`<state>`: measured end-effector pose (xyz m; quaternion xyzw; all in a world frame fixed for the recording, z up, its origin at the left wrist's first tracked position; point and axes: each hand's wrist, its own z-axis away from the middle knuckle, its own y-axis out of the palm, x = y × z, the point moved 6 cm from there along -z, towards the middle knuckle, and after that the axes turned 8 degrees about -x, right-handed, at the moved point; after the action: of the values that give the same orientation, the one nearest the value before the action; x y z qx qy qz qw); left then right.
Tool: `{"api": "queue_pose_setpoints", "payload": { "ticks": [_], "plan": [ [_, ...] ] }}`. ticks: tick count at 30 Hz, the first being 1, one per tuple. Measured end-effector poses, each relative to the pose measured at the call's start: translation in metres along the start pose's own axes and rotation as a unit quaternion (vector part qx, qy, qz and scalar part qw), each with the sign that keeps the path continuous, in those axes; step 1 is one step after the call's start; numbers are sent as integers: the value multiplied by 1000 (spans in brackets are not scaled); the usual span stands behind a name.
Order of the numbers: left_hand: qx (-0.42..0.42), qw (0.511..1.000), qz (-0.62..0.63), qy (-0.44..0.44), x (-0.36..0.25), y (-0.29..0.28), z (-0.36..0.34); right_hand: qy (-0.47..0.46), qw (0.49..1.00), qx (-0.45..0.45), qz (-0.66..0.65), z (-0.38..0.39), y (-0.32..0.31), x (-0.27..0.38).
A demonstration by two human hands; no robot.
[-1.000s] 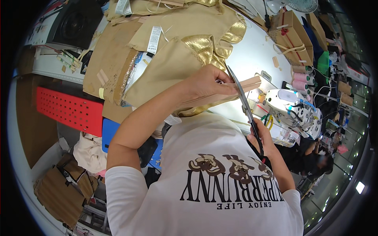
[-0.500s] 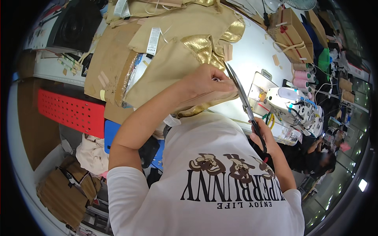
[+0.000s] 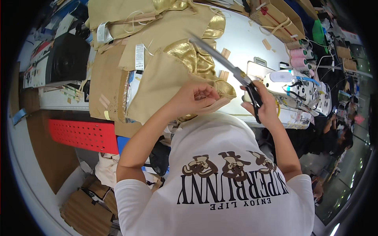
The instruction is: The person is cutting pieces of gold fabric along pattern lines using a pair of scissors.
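Tan fabric with shiny gold panels, a garment piece (image 3: 155, 78), lies spread over the table in front of me. My left hand (image 3: 193, 98) has its fingers curled on the near edge of it, where a layered tan strip (image 3: 216, 105) shows beside a gold panel (image 3: 226, 88). Black-handled scissors (image 3: 224, 61) are in my right hand (image 3: 263, 104), held up to the right of the cloth. Their long blades point far and left, above the gold part and slightly blurred. A white label (image 3: 139, 57) lies on the tan cloth.
A white sewing machine (image 3: 291, 84) stands to the right, with pink thread spools (image 3: 298, 58) behind it. At the far right is a cardboard box (image 3: 275, 19). Cardboard (image 3: 104, 78) lies left of the cloth, above a red perforated panel (image 3: 82, 135). Small tan scraps (image 3: 266, 44) dot the white table.
The scissors have moved away from the cloth edge by my left hand and been raised, with my right hand higher. My left hand has come lower and nearer, and the view has shifted.
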<state>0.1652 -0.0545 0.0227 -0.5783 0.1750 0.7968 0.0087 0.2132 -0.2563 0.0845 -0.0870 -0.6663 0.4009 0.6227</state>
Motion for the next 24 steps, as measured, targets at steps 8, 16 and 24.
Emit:
{"api": "queue_pose_setpoints", "payload": {
  "ticks": [8, 16, 24],
  "plan": [
    [-59, 993, -98, 0, 1, -12, -26, 32, 991, 122, -49, -13, 44, 7],
    [178, 908, -378, 1, -21, -13, -44, 70, 961, 123, -239, -18, 52, 18],
    [121, 976, -126, -132, -33, -28, -29, 90, 929, 117, -339, -24, 59, 29]
  ]
}}
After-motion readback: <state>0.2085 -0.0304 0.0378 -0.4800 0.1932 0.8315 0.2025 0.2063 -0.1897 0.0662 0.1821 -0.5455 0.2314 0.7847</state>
